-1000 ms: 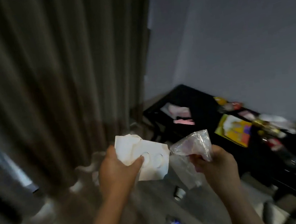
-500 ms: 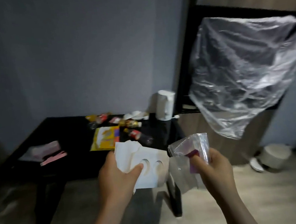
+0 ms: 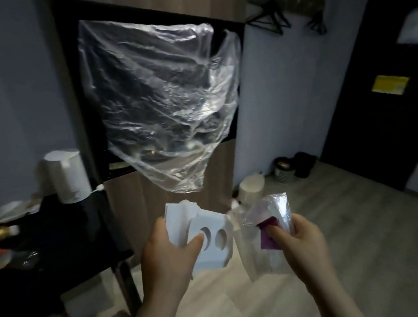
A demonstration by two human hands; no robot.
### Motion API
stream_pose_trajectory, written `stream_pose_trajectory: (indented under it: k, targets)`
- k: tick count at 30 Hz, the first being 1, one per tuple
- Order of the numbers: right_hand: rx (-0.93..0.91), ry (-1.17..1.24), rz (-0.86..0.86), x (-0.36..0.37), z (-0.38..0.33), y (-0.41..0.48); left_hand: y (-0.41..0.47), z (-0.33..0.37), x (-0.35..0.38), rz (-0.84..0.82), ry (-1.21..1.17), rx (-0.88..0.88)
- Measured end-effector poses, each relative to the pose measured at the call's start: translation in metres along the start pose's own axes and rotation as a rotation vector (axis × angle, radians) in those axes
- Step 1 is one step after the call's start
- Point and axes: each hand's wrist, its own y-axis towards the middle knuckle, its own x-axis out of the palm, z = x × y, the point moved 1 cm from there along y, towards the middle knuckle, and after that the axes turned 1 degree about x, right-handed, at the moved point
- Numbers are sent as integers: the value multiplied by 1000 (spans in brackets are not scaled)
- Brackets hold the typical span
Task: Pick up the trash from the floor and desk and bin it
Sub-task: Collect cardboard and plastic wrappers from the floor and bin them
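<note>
Head view, black desk [image 3: 62, 246] left, wood floor [image 3: 343, 220], dark door [image 3: 378, 82] right

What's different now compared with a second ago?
The person turned right: the curtain left the view, the desk slid off to the left, and the big hanging bag now fills the middle, closer. Nothing was picked up or dropped: the left hand still grips the white card, the right hand the clear wrapper.
</note>
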Motion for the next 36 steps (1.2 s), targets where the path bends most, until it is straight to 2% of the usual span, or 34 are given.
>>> stream_pose_trajectory:
  k: [7,19,30,36]
  targets:
    - [137,-66,203,-48,60,69,44,15,121,-234,-60,27]
    - [187,-191,453,-27,91,242,221,29,276,-457,-167,90]
    - [268,-212,503,-50,158,391,313,39,438,-592,-165,117]
    - [276,-175,505,-97,182,504,364,81,546,-618,-122,161]
